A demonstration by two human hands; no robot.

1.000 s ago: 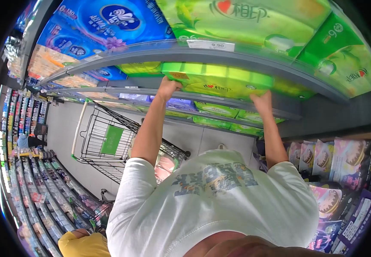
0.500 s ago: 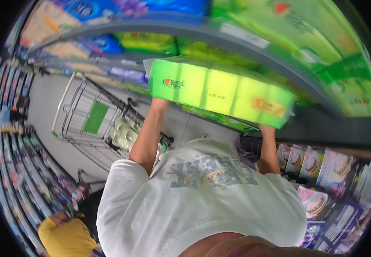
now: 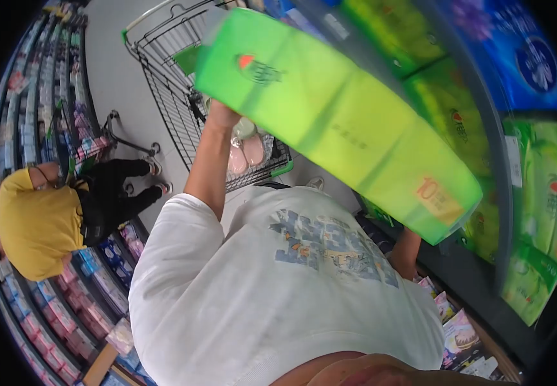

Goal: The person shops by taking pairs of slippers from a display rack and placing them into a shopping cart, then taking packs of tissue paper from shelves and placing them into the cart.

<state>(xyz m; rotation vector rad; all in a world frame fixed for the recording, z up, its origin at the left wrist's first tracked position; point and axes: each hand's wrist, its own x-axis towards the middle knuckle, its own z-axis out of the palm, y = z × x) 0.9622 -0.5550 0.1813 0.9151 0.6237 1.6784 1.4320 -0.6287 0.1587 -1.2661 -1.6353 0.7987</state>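
Observation:
A long green-yellow plastic-wrapped multipack of tissues [image 3: 330, 128] is held up in front of my chest, slanting from upper left to lower right. My left hand [image 3: 224, 114] grips its left end from below, the fingers mostly hidden behind the pack. At the other end my right hand [image 3: 408, 241] supports it, largely covered by the pack. Beyond the pack's left end stands a wire shopping cart [image 3: 163, 83] with a green panel. Inside it lie a pair of pink slippers [image 3: 246, 154] and something pale green, partly hidden by my arm.
Shelves of green tissue packs [image 3: 455, 122] and a blue pack [image 3: 529, 58] rise on the right, with a grey shelf edge [image 3: 484, 96] close to the multipack. To the left, a person in a yellow top [image 3: 40, 222] stands by long shelves [image 3: 40, 96] of small packages.
My body has turned left, away from the tissue shelf. The multipack has swung toward the cart and now tilts more steeply. The person in yellow is more fully in view.

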